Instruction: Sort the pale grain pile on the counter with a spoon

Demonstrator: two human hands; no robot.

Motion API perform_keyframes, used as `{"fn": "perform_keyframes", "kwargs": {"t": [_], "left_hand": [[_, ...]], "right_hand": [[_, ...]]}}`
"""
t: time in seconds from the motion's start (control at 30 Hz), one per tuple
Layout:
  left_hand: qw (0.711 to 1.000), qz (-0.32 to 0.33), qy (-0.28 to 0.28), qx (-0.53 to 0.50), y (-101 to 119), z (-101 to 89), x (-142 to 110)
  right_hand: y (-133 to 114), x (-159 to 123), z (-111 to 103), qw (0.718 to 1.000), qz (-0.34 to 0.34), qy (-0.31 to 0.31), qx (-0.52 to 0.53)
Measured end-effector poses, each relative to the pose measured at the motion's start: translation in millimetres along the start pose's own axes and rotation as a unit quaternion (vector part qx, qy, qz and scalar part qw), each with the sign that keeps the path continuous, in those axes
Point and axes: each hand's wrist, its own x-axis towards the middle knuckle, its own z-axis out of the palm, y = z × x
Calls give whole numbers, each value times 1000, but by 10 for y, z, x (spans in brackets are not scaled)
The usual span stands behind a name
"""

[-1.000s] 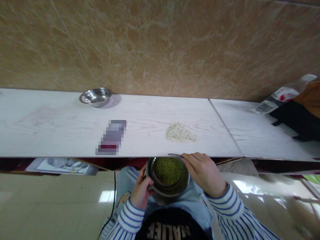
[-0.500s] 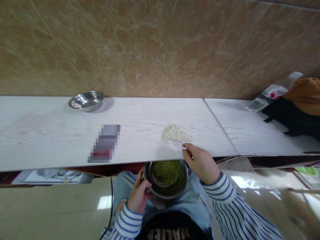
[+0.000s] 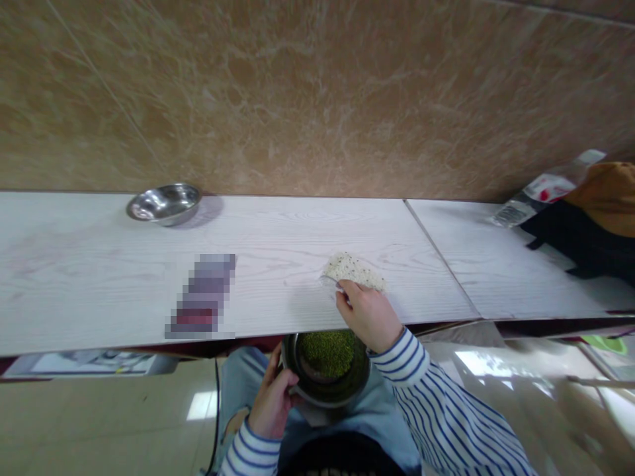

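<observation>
My left hand (image 3: 274, 398) is closed on the left rim of a metal bowl (image 3: 364, 380), held at lap height just below the table edge. Green grains that look like mung beans (image 3: 328, 354) lie inside it. With closed fingers my right hand (image 3: 370, 311) grips a clear plastic spoon (image 3: 328, 280) by its handle. The spoon's bowl is at the left front edge of a small pile of white, rice-like grains (image 3: 350, 266) with dark specks, on the tabletop. Part of the pile's front is hidden behind my right hand.
A second metal bowl (image 3: 166, 205) stands at the back left of the white table (image 3: 268, 238). A blurred-out flat object (image 3: 203, 294) lies nearer the front. At the right are a lying plastic bottle (image 3: 538, 192) and a black and brown cloth item (image 3: 590, 218). A wall rises behind.
My right hand has moved left with the spoon, along the front of the grain pile. My left hand still holds the bowl. The whole view has shifted slightly.
</observation>
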Motion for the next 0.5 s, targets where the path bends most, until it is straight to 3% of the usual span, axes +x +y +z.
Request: {"fn": "perform_keyframes", "kwargs": {"t": [0.5], "left_hand": [[1000,6,22,-4,4,113,32]], "right_hand": [[385,166,-86,998,22,19,-48]]}}
